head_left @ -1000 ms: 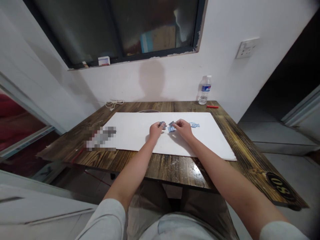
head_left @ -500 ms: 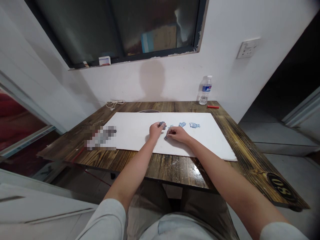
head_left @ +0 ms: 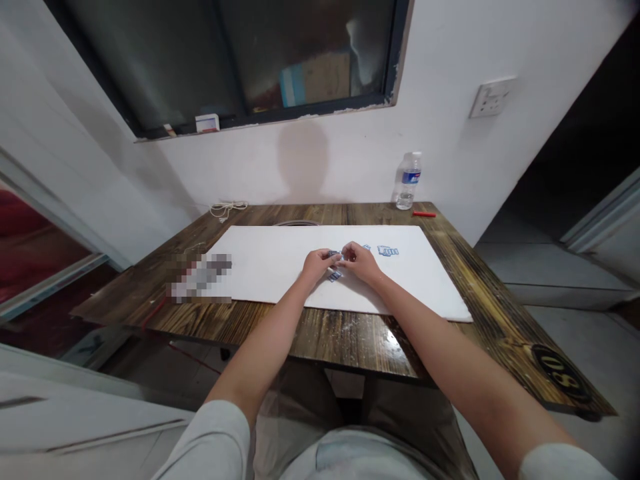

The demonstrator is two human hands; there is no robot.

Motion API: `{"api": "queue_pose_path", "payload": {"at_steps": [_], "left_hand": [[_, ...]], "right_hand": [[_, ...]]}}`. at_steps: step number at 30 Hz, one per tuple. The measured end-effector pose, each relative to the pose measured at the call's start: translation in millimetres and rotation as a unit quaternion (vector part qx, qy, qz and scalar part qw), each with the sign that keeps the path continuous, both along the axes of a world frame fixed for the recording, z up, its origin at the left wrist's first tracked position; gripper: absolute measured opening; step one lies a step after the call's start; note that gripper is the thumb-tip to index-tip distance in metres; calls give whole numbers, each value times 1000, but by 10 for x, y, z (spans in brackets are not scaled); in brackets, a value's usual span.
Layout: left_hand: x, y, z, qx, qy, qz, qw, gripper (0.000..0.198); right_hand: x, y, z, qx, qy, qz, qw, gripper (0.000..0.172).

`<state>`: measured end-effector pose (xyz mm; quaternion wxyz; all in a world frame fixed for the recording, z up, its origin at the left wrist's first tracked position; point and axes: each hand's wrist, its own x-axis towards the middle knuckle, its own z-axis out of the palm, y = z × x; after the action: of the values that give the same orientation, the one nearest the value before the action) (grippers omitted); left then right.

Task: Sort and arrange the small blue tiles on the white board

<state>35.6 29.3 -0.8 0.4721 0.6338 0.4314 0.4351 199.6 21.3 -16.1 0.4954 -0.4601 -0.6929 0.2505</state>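
Now that our left hand [head_left: 316,265] and right hand [head_left: 361,261] have closed in on each other, their fingers almost meet above the middle of the white board [head_left: 260,283]. Half a second ago they stood a little further apart, with the right hand lower on the board.

We count two hands and four small blue-printed pieces [head_left: 334,275] in view, though more could be hidden under our fingers. One piece sits between our fingertips, one lies on the board just below them, one peeks out from behind the right hand, and one lies alone further right. The left hand's fingers curl around the piece between them, and the right hand's fingers press in close beside it. From this height, we cannot tell whether either hand is actually gripping it or both are only touching it.

The board lies on a dark wooden table [head_left: 350,337]. On the far side of the table we see one water bottle [head_left: 409,181], one red stick [head_left: 424,214] and one coil of white cord [head_left: 228,210]. A single blurred patch [head_left: 200,277] hides whatever lies at the board's left edge. Above the table are one wall socket [head_left: 492,97] and one window [head_left: 225,60], with a small white box [head_left: 207,123] on its sill.
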Motion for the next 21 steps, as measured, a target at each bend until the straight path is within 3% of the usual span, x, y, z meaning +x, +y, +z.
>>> {"api": "queue_pose_path", "payload": {"at_steps": [9, 21], "left_hand": [[43, -55, 83, -25, -16, -22, 999, 47], [41, -62, 89, -14, -3, -22, 1000, 40]], "right_hand": [[-17, -28, 32, 1, 7, -32, 999, 17], [-13, 8, 11, -18, 62, -76, 995, 19]]}}
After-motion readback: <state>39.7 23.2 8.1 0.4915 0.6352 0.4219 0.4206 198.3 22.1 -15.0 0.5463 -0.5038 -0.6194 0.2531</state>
